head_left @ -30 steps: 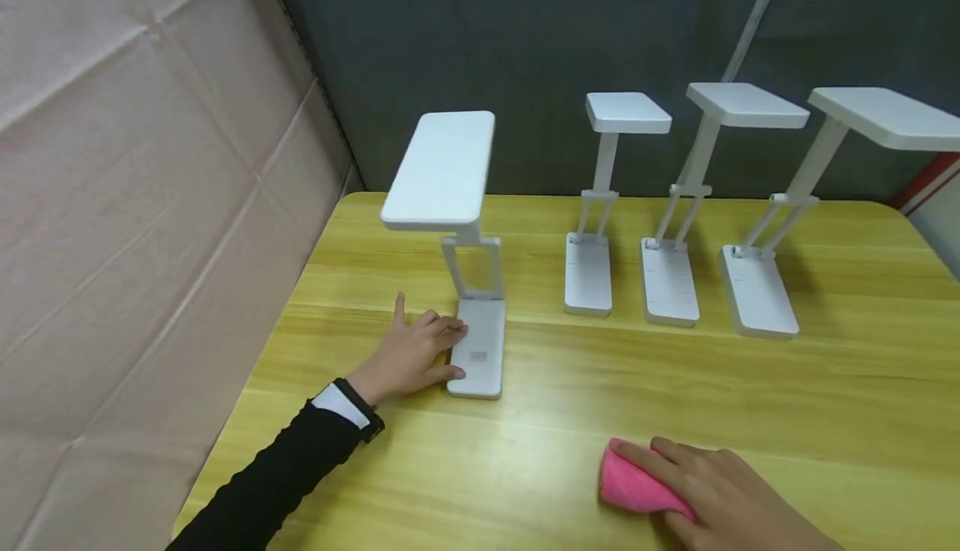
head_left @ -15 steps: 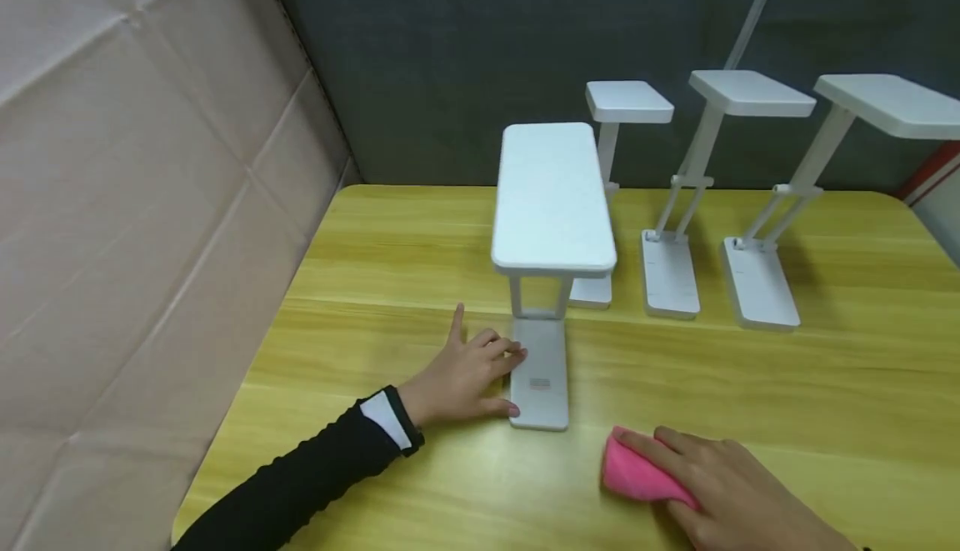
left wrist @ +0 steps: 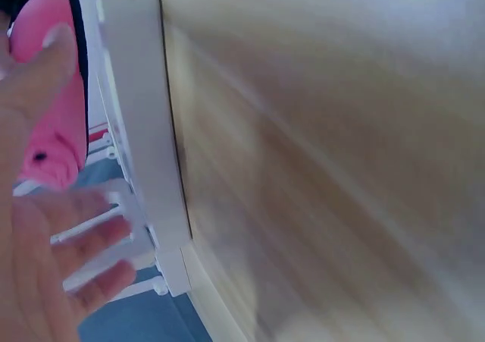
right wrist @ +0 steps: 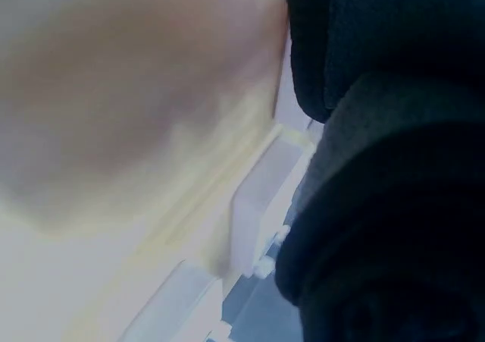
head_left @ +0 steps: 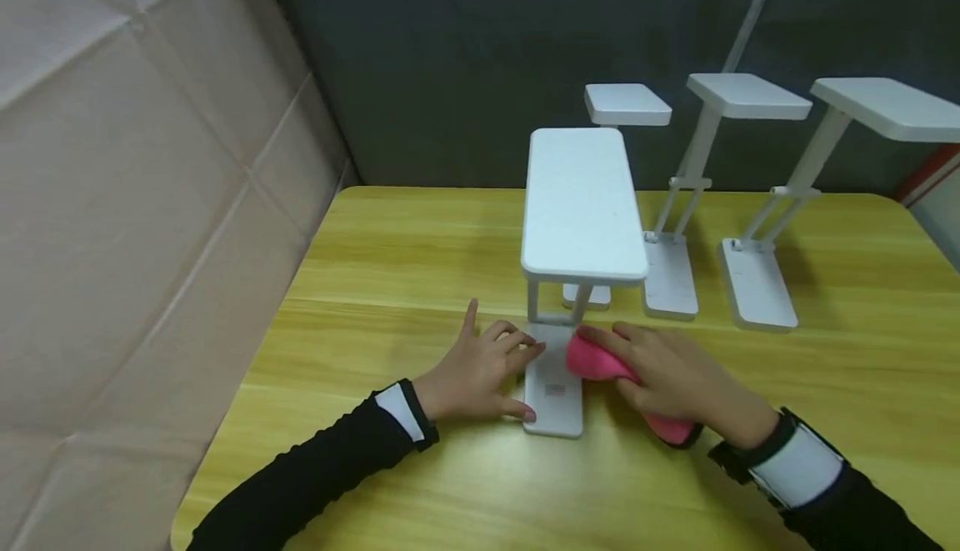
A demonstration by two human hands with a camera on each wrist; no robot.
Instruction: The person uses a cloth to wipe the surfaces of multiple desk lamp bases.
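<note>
A white folding desk lamp stands with its base on the table and its flat head raised above. My left hand touches the left side of that base, fingertips on its top and thumb near its front end. In the left wrist view, the fingers are fairly straight beside the base. My right hand grips a folded pink cloth with a dark edge, its front end at the right side of the lamp base. Dark, blurred material fills the right wrist view's right side.
Three more white lamps stand in a row at the back: one partly hidden behind the near lamp, another, and a third farther right. The wood-grain table meets a dark panel behind and pale sheeting on the left.
The near lamp has moved right with my left hand on its base and now overlaps the leftmost back lamp. My right hand has brought the pink cloth forward and left to the lamp base.
</note>
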